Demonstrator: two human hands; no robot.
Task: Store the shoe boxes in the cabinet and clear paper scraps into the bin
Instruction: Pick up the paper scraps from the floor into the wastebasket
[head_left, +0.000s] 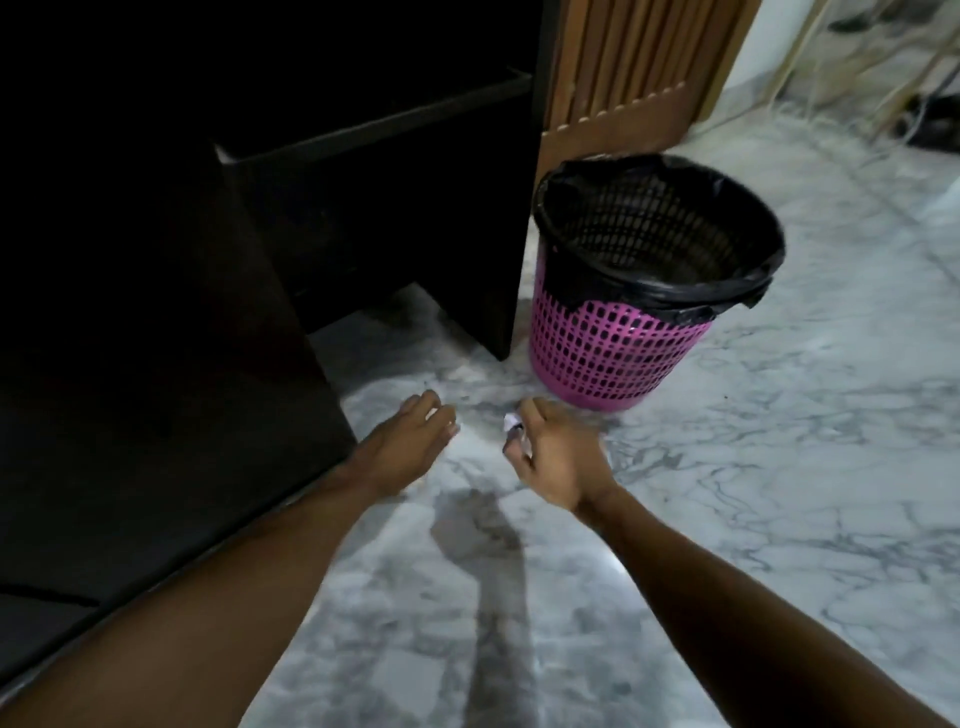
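WHEN REACHING DOWN: PICKUP STATUS

While lowered over glossy, grey-veined marble floor (779, 467), pinches crumpled white paper scrap (511, 422) in clenched fingertips of right hand (558, 460), near but apart from bin (618, 358). Curls left hand (410, 441) fingers downward close to cabinet (415, 218) edge; shows white fleck (431, 414) among them; cannot tell whether grasping. Bin details: round, tapered pink plastic lattice, lined with glossy black bag (649, 306) folded over rim, upright just beside smooth dark cabinet. Behind bin, ribbed wooden door (623, 78).
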